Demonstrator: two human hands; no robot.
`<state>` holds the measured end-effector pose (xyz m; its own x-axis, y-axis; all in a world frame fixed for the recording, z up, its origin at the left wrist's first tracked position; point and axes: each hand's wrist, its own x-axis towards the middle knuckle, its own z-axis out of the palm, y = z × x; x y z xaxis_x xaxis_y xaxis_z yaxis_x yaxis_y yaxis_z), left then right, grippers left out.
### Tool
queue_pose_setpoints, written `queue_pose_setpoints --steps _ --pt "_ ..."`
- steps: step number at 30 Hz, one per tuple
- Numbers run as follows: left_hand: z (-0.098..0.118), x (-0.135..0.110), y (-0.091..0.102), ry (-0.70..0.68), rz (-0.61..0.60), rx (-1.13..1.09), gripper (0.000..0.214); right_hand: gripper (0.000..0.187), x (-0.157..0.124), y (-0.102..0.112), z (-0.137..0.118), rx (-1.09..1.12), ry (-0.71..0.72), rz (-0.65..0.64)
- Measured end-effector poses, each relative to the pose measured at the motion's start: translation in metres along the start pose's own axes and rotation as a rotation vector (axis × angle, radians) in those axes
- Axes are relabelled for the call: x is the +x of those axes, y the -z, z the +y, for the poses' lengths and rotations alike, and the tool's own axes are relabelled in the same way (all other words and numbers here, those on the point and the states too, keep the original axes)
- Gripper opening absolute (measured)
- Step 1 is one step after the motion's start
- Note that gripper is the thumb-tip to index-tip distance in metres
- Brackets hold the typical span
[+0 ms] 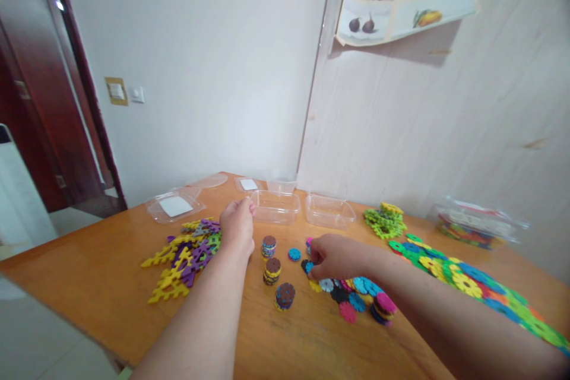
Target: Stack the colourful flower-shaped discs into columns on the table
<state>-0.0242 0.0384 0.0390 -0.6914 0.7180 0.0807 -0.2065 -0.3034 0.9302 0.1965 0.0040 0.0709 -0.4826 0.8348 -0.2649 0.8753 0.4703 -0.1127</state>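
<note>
My left hand is closed above the table, between a pile of yellow and purple toothed plastic pieces and a clear plastic box. Whether anything is inside its fingers is hidden. Lower down, my right hand pinches at a blue notched plastic disc at the left edge of a spread of mixed discs. Between the hands stand stacks of discs with brown tops, one at the back, one in the middle and one in front. A low blue-topped stack sits beside them.
A second clear box stands at the back, with clear lids to the left. On the right lie green gear pieces, a long strip of coloured discs and a filled clear box. A pink-topped stack stands below my right forearm.
</note>
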Motion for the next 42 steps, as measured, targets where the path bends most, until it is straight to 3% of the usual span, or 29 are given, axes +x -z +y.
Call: queue_pose_setpoints --steps 9,16,23,31,42 --pt "-0.002 0.001 0.001 -0.004 0.001 0.009 0.020 0.033 0.010 0.006 -0.004 0.032 -0.010 0.138" --pt "-0.002 0.002 0.001 0.003 -0.001 0.019 0.020 0.036 0.030 0.007 -0.019 0.038 -0.028 0.136" --pt "0.002 -0.001 0.000 0.024 0.002 0.019 0.019 0.035 0.017 0.015 -0.013 0.007 -0.017 0.093" --pt "0.006 -0.004 -0.001 0.042 0.003 0.022 0.019 0.038 0.006 0.003 -0.010 0.006 -0.029 0.024" --pt "0.001 -0.001 0.000 0.005 -0.003 0.012 0.020 0.034 0.012 0.012 -0.011 0.038 -0.037 0.138"
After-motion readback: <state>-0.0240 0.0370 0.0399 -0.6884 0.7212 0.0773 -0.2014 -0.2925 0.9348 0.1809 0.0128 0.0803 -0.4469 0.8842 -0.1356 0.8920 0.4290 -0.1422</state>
